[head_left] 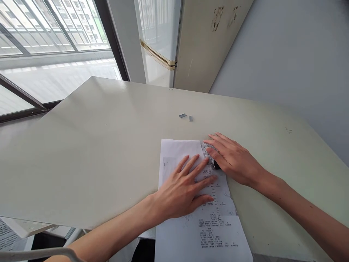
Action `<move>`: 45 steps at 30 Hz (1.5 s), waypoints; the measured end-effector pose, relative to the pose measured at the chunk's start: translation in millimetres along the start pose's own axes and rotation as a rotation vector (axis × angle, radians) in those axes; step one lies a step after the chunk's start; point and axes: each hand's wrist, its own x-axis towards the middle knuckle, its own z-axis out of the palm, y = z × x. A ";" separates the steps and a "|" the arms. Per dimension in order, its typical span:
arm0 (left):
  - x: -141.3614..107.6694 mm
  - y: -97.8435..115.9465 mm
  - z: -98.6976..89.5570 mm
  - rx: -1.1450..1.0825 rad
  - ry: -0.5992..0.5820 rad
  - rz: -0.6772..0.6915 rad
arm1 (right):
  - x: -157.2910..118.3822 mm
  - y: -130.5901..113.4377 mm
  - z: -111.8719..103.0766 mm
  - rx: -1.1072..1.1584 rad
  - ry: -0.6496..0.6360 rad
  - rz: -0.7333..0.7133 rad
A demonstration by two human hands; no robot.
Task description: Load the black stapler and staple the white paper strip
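Printed paper (218, 233) lies on the pale table, its lower end reaching the near edge. My left hand (188, 187) rests flat on the sheet with its fingers spread. On the paper's upper right part is my right hand (231, 158), its fingers stretched out and lying over the corner. A small black object (216, 165) shows partly beneath the right palm; most of it is hidden. Beyond the paper's top edge lie two small grey metal strips (182, 115) (190, 118), which look like staples.
The table (81, 156) spreads to both sides, with its far edge near a fridge (159, 40). A grey wall (294, 54) stands at the right, barred windows (54, 32) at the left. A grey curved bar (43, 253) crosses the lower left corner.
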 end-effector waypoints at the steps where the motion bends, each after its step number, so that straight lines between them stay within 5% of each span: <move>1: -0.4 0.5 0.3 0.003 0.007 -0.003 | 0.0 -0.5 -0.4 -0.010 0.000 0.001; 45: 0.9 7.9 4.7 0.074 -0.013 -0.043 | 0.7 -4.0 1.2 -0.089 -0.027 -0.002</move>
